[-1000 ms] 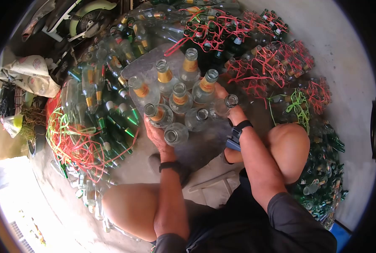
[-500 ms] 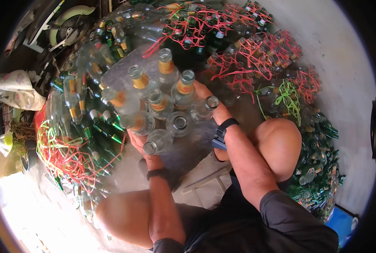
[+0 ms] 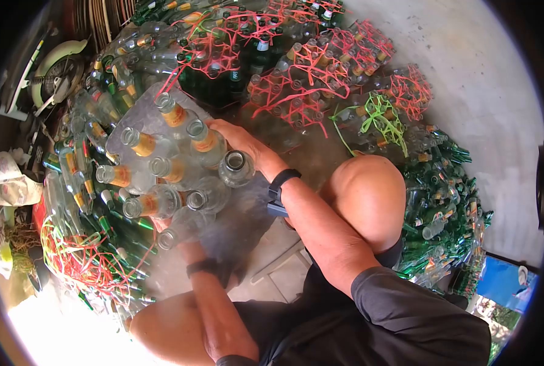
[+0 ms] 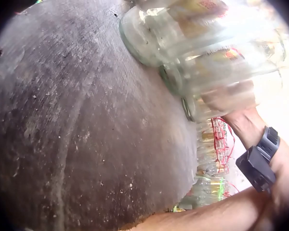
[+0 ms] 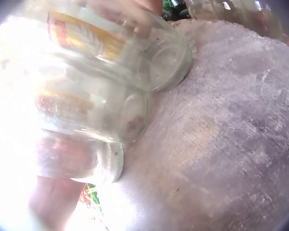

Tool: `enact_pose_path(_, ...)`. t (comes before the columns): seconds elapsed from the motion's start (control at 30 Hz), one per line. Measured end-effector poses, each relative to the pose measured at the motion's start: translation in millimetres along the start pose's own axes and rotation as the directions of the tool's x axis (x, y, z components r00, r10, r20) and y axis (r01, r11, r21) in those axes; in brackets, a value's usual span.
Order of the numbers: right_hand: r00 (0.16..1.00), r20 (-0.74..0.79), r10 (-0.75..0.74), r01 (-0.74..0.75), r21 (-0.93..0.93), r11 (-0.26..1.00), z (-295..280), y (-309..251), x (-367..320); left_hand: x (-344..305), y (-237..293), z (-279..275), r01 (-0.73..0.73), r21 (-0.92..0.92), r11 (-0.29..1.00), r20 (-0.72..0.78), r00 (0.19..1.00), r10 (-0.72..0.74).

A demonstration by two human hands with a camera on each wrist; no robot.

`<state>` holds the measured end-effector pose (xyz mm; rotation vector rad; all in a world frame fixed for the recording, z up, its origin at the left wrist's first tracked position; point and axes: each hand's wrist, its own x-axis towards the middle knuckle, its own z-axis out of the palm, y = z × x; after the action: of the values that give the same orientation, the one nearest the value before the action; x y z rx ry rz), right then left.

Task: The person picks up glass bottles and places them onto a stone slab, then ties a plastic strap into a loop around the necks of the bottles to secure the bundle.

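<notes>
A cluster of several clear glass bottles (image 3: pixel 174 165) with gold neck labels stands close together on a rough grey slab (image 3: pixel 135 116). My right hand (image 3: pixel 238 139) presses along the right side of the cluster, its fingers reaching to the far bottles. On the near left, my left hand (image 3: pixel 163 223) is mostly hidden behind the glass, fingers against the bottles. Through the clear glass, the right wrist view shows the left hand (image 5: pixel 67 156), palm side against a bottle. In the left wrist view the right hand (image 4: pixel 231 98) shows behind the bottle bases, which sit on the slab (image 4: pixel 96 130).
Bottles bundled with red cord (image 3: pixel 320 73) lie behind and to the right, one with green cord (image 3: pixel 381 122). Green bottles (image 3: pixel 436 213) are heaped beyond the right knee. More bottles and tangled red cord (image 3: pixel 86 256) lie on the left. A pale wall (image 3: pixel 467 91) bounds the right.
The head view has swung right, so bottles, slab and surroundings appear farther left. My left hand is now more hidden behind the bottles. Both hands stay against the cluster.
</notes>
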<state>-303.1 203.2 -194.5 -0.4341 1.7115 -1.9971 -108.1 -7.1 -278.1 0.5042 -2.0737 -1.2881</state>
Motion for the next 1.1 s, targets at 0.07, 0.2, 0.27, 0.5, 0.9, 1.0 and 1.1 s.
enact_pose_path(0.07, 0.926, 0.077, -0.368, 0.373, -0.328, 0.868, -4.4, 11.1, 1.7, 1.1, -0.6, -2.1, -0.002, -0.008, 1.000, 0.008, 1.000, 0.002)
enact_pose_path(0.2, 0.997, 0.029, -0.076, 0.079, -0.170, 0.982, -3.6, -3.2, -9.6, 18.5, -8.2, -5.4, -0.037, -0.026, 0.999, 0.045, 0.998, 0.038)
enact_pose_path(0.27, 0.998, 0.017, -0.054, 0.055, -0.042, 0.998, -1.5, -2.8, -12.4, 29.1, -11.9, -6.1, -0.069, -0.012, 0.998, 0.072, 0.995, 0.070)
enact_pose_path(0.5, 0.965, -0.016, 0.263, -0.243, 0.328, 0.913, -4.0, 9.2, -14.5, 29.1, 23.5, 5.0, -0.157, 0.142, 0.977, -0.006, 0.987, 0.160)
enact_pose_path(0.9, 0.954, -0.150, 0.258, -0.146, 0.519, 0.842, -11.1, 28.5, -30.7, -1.5, 38.0, 13.2, 0.355, -0.391, 0.849, -0.074, 0.908, -0.414)
enact_pose_path(1.0, 0.949, -0.186, 0.253, -0.112, 0.550, 0.827, -9.7, 35.3, -40.5, -11.4, 44.8, 16.2, 0.357, -0.391, 0.848, -0.064, 0.909, -0.412)
enact_pose_path(1.1, 0.942, -0.221, 0.254, -0.092, 0.557, 0.825, -0.4, 33.0, -46.4, -11.8, 70.7, 27.5, 0.354, -0.527, 0.773, -0.129, 0.865, -0.485)
